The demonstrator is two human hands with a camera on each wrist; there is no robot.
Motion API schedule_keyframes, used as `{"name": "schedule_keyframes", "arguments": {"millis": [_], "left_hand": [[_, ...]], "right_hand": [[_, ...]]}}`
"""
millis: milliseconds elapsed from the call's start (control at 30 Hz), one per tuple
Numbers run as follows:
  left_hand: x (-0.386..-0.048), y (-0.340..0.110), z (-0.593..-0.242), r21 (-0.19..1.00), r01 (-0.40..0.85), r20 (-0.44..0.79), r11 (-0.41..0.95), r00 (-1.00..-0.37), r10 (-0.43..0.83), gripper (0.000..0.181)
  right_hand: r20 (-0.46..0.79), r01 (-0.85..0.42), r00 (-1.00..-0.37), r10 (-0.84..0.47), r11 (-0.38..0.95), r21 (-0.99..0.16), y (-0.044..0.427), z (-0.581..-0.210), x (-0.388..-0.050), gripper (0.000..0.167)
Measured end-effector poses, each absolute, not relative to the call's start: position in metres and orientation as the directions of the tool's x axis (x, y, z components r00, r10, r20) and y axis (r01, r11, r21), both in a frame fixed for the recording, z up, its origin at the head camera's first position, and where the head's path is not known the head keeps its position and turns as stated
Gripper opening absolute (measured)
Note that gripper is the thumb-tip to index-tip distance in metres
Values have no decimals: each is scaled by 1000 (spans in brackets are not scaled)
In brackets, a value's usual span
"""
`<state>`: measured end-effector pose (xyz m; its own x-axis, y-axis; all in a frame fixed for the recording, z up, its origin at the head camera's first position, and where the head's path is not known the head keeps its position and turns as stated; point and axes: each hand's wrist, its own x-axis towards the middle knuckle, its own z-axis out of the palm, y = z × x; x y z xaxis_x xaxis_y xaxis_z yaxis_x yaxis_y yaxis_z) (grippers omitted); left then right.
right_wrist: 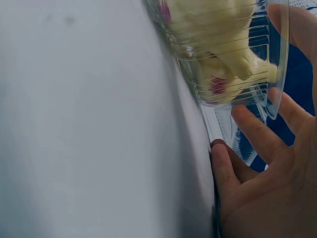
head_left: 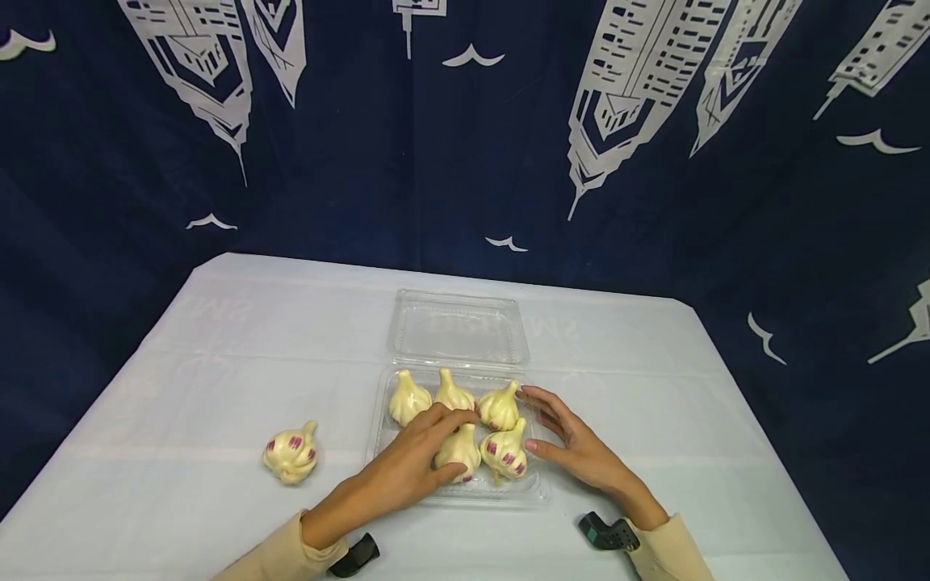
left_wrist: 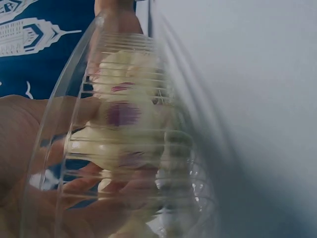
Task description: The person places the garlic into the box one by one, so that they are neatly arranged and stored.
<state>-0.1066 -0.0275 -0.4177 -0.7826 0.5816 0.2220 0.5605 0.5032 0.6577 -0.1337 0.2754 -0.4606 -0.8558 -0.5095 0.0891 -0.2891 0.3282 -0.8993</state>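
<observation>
The table [head_left: 639,387] has a white top with faint creases running across it, pale marks like lettering toward the far side, and far corners that look cut off at a slant. Near the middle, toward the near side, sits a clear plastic container [head_left: 501,499], its matching lid [head_left: 459,327] folded back and lying beyond it. Well apart to the left, a single cream garlic bulb [head_left: 291,453] with purple patches lies directly on the surface.

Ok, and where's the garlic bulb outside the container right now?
In the head view, the loose garlic bulb lies on the white tablecloth, left of the clear container and the left hand.
</observation>
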Motion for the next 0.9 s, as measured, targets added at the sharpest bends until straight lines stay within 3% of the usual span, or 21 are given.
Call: {"name": "schedule_keyframes", "arguments": {"millis": [500,900], "left_hand": [[-106,-29,-416,593,578,249,561,-794,555,58],[-104,-62,-386,594,575,347,563,-814,466,46]], "right_hand": [[88,-287,-858,-506,331,-899,275,-462,-133,71],[81,-273,-863,-500,324,-906,273,-460,-132,71]]}}
